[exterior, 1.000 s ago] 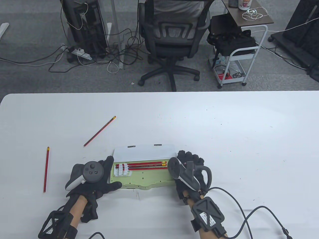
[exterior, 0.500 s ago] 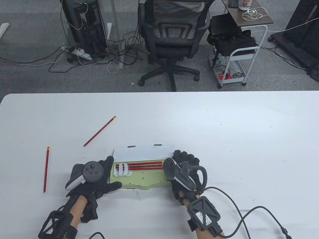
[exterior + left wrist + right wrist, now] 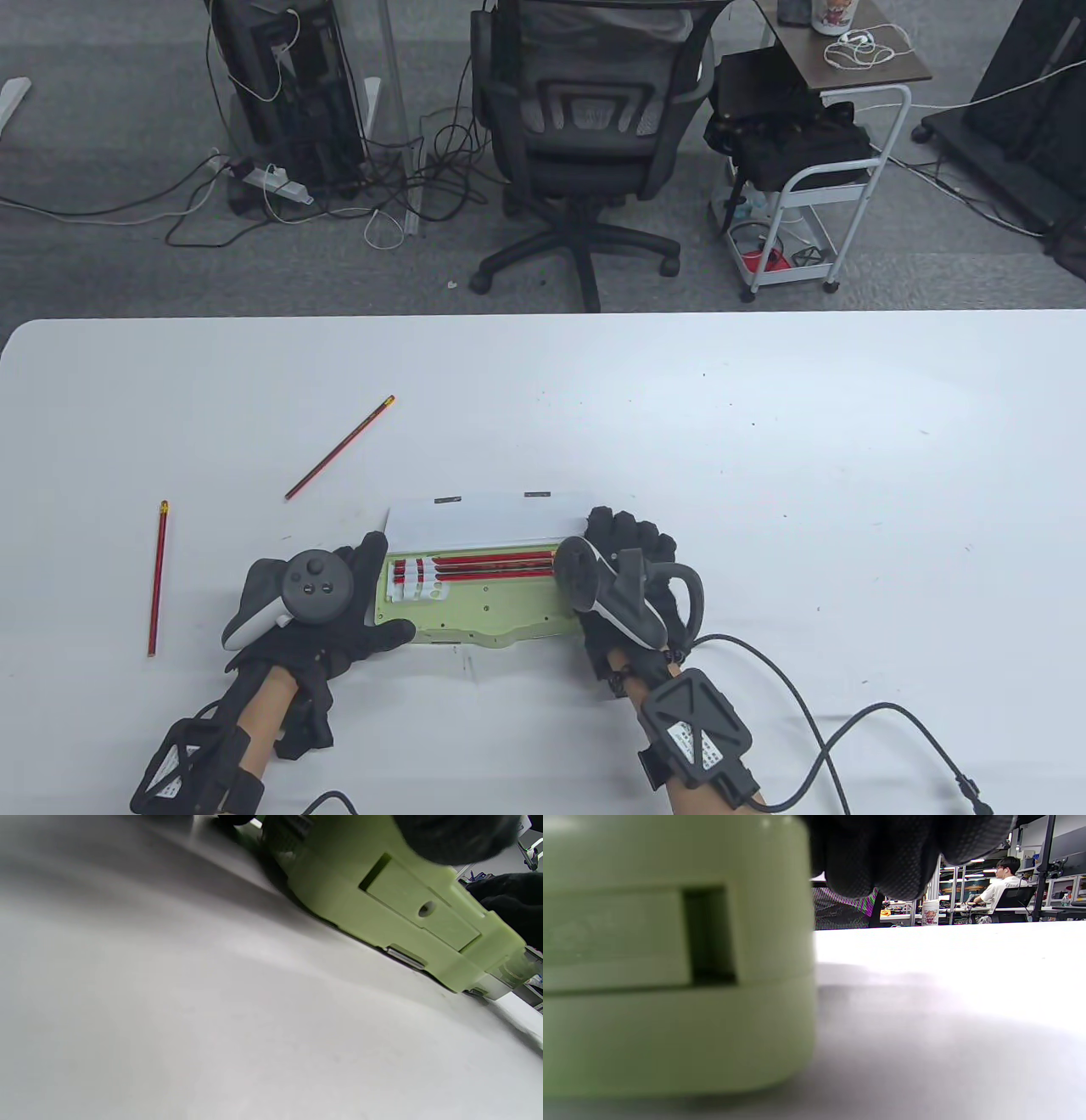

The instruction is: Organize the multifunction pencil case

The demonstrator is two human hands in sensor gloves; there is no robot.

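A light green pencil case (image 3: 484, 604) lies open near the table's front edge, its white lid (image 3: 488, 518) folded back. Three red pencils (image 3: 496, 564) lie in its tray. My left hand (image 3: 356, 594) holds the case's left end, thumb along its front edge and fingers at the far left corner. My right hand (image 3: 624, 552) rests over the case's right end and hides it. The case's side fills the left wrist view (image 3: 403, 899) and the right wrist view (image 3: 670, 963), my gloved fingers (image 3: 882, 853) over its top. Two more red pencils (image 3: 339, 447) (image 3: 157, 577) lie loose at the left.
The white table (image 3: 764, 441) stretches wide to the right and back. A cable (image 3: 814, 730) runs from my right wrist over the table's front right. An office chair (image 3: 585, 127) and a white cart (image 3: 806, 187) stand beyond the far edge.
My right hand has slid a little to the left, over the case's right end, covering the pencils' eraser ends. My left hand and the case have not moved.
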